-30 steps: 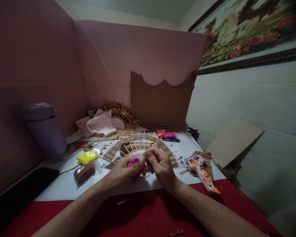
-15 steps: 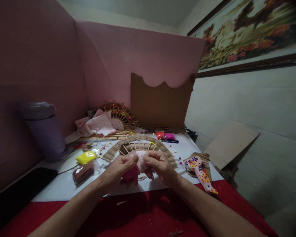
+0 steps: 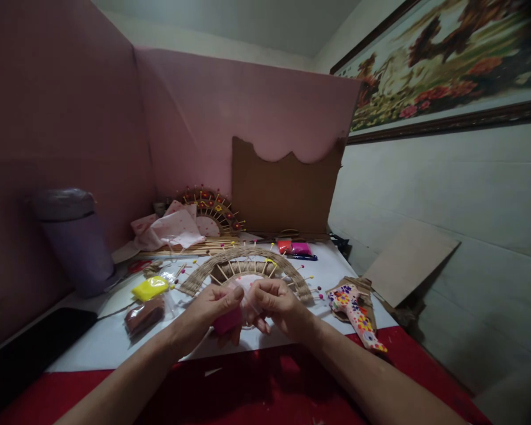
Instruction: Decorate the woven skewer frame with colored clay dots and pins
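Observation:
My left hand is closed on a small clear plastic packet with magenta modelling clay in its lower part. Thumb and fingers of my right hand pinch the packet's clear plastic on the other side. Just beyond both hands lies a fan-shaped piece with a twine-wrapped arch, thin sticks and coloured balls at the stick tips. My hands hide part of its pale, pink-dotted centre.
Left are a yellow clay packet, a brown clay packet and a purple tumbler. A flower-patterned giraffe-like figure lies right. Behind are orange and magenta packets, a second fan and upright cardboard.
The view has shifted slightly. Both hands keep their grip on the packet, and my right hand's fingers have moved a little against its plastic.

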`<state>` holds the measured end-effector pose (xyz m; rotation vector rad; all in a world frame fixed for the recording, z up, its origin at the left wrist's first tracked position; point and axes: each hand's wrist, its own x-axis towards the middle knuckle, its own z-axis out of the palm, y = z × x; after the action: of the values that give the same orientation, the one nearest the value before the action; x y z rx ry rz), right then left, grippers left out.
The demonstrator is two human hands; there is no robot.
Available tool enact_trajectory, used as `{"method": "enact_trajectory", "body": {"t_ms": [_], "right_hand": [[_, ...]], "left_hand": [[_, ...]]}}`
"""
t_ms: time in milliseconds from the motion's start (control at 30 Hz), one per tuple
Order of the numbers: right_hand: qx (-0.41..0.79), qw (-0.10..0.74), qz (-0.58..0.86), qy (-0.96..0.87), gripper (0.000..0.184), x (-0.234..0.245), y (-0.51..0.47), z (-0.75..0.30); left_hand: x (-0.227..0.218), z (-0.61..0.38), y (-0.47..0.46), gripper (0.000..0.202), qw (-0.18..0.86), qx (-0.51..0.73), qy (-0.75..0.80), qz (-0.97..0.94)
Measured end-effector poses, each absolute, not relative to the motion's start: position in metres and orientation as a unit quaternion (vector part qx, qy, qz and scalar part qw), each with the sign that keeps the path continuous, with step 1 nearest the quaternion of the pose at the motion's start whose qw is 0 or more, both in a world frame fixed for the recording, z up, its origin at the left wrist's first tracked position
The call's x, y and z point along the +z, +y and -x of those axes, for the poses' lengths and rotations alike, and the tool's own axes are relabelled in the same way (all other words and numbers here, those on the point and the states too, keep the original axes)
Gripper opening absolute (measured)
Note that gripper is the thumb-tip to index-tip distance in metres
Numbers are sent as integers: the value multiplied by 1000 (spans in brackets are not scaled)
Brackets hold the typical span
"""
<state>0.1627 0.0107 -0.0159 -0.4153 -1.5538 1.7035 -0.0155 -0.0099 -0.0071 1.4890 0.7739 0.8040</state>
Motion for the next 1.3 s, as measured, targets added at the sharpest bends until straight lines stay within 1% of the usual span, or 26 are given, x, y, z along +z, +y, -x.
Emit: {"method": "enact_trajectory", "body": {"t_ms": [167, 300, 533, 733, 800, 1000, 1167, 1233, 1300], "right_hand": [[682, 381, 162, -603, 37, -13, 8, -162], [669, 382, 178, -612, 35, -13, 7, -162], [548, 439, 203, -682, 31, -8, 5, -164], [452, 445, 242, -735, 22, 0, 5, -169], [437, 438, 250, -745, 20, -1, 6, -169], [469, 415, 258, -736, 22, -7, 10, -169], [521, 413, 235, -709, 24, -4, 4, -167], [545, 427, 224, -686, 25, -1, 3, -166], [547, 450, 228, -669, 25, 3, 1, -167]], "left_hand": [[-5, 16, -13, 53, 593, 347, 330, -647], [-6, 17, -12, 55, 587, 343, 331, -655], [-4, 14, -10, 58, 572, 349, 369, -644], [2, 12, -11, 60, 531, 352, 423, -645], [2, 12, -9, 60, 510, 350, 437, -653], [1, 12, -9, 60, 486, 338, 448, -670], [1, 13, -12, 58, 519, 342, 415, -664], [2, 13, -12, 52, 533, 375, 390, -651], [3, 13, -13, 42, 536, 418, 368, -634]]}}
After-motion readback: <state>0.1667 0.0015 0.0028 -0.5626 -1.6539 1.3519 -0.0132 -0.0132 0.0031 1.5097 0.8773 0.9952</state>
